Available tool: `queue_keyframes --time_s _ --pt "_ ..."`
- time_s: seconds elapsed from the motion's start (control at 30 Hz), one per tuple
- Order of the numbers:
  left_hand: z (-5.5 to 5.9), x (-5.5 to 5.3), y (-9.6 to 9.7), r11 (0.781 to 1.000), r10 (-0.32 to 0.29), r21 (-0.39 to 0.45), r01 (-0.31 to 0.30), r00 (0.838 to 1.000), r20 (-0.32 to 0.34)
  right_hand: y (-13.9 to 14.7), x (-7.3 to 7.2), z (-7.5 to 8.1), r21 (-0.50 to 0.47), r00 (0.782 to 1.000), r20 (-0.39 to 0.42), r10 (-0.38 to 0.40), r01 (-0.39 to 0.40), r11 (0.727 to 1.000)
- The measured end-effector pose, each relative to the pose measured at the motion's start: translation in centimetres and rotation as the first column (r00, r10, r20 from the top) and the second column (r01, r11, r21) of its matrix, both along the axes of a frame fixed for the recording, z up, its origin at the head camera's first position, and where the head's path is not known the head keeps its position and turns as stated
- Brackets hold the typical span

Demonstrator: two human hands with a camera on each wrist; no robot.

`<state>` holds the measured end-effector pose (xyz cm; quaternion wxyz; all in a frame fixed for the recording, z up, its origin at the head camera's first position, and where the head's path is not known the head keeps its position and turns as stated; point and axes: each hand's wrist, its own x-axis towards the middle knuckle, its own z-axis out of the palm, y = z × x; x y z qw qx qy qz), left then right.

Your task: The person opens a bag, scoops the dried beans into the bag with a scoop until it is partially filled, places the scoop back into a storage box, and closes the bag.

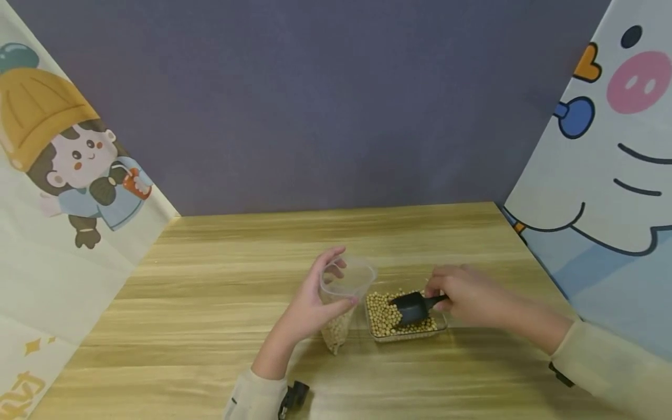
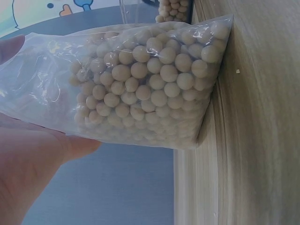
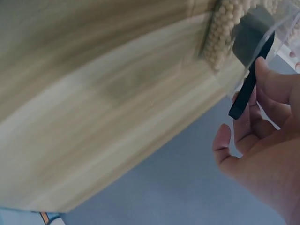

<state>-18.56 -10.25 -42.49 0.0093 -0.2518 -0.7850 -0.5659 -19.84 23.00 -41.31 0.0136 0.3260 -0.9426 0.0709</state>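
My left hand [image 1: 308, 304] grips a clear plastic bag [image 2: 56, 84] near its top, thumb on one side and fingers on the other. The bag's mouth is spread into a rounded opening. Pale round soybeans [image 2: 140, 84] fill its lower part, and its bottom is down at the tabletop. To its right, a clear rectangular container [image 1: 409, 336] holds more of these beans. With thumb and fingers, my right hand [image 1: 462, 291] pinches the handle of a black scoop [image 1: 412, 308]. The scoop's head lies over the beans in the container, its front edge among them.
The wood-grain table [image 1: 220, 280] runs back to a dark grey-blue panel [image 1: 325, 116]. Cartoon-printed panels stand at the left [image 1: 47, 280] and right [image 1: 604, 192]. Small black devices sit at both cuffs.
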Motion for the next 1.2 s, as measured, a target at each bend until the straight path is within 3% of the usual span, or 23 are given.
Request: queue_keyframes --time_s 0.27,0.63,0.9,1.2 --pt "-0.1 0.0 0.1 1.000 -0.003 0.003 0.003 1.000 0.006 -1.4 0.6 -0.8 -0.108 1.000 0.011 -0.013 0.014 0.994" --pt "-0.2 -0.1 0.1 1.000 -0.014 0.012 0.014 1.000 0.010 -1.6 0.6 -1.6 -0.171 1.000 0.026 -0.016 0.020 0.985" --pt "0.0 -0.2 0.2 1.000 -0.014 0.023 0.014 1.000 -0.009 -0.7 0.6 -1.5 -0.231 0.995 0.102 -0.005 0.029 0.973" --pt "-0.1 -0.1 0.2 1.000 -0.008 0.022 0.008 1.000 0.011 -0.8 0.7 -2.3 -0.292 0.997 0.058 0.050 -0.031 0.956"
